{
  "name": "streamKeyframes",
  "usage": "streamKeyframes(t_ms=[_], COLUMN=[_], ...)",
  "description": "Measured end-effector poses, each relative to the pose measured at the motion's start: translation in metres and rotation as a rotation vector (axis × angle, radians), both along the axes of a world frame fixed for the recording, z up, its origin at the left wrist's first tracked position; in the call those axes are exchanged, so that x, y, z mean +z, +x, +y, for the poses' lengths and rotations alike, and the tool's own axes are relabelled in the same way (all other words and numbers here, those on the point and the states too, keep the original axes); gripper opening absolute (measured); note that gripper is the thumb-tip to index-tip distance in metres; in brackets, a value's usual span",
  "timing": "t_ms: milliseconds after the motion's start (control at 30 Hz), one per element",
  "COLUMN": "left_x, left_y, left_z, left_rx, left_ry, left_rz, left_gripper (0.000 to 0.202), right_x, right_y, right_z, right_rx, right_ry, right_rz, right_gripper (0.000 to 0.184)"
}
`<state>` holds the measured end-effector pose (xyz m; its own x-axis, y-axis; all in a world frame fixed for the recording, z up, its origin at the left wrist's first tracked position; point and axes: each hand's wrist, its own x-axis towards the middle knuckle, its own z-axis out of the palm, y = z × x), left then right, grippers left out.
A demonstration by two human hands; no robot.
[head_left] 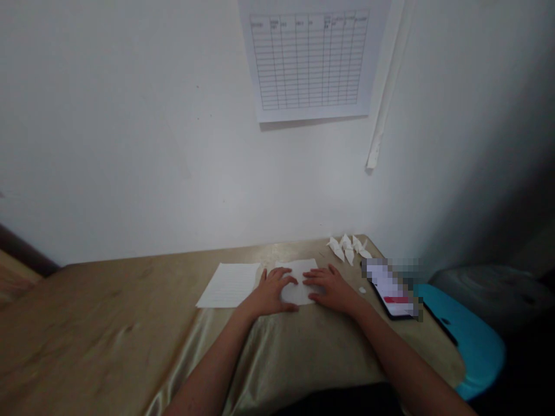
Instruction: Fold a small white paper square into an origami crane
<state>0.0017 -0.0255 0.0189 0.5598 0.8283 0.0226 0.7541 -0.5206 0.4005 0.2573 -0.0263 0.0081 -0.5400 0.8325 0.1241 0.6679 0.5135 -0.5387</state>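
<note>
A white sheet of paper [299,270] lies flat on the table, partly covered by both hands. My left hand [273,292] rests on its left side with the fingers spread and slightly bent. From the right, my right hand [332,289] lies on the same sheet, its fingers apart and pointing left. Neither hand grips anything. Just left of my left hand is a lined sheet of paper [229,285], lying flat.
Several folded paper cranes [347,249] sit at the back right. A phone [388,289] with a lit, blurred screen lies at the right edge, near a small white scrap [362,290]. A blue stool [481,341] stands beyond. A printed chart [312,63] hangs on the wall.
</note>
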Motion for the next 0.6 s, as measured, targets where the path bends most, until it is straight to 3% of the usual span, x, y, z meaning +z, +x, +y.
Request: streamKeyframes(t_ms=[333, 433, 600], left_x=[0.003, 0.004, 0.002], left_y=[0.001, 0.0, -0.002], left_z=[-0.002, -0.002, 0.001], left_rx=[-0.006, -0.011, 0.011], left_ry=[-0.029, -0.041, -0.05], left_rz=[-0.005, -0.023, -0.078], left_gripper=[0.055, 0.042, 0.024], right_x=[0.006, 0.007, 0.004], right_y=[0.007, 0.008, 0.012], right_z=[0.0, -0.001, 0.0], right_rx=[0.044, 0.046, 0.026], right_ry=[-0.001, 0.006, 0.044], right_rz=[0.005, 0.013, 0.082], right_gripper=[0.069, 0.06, 0.026])
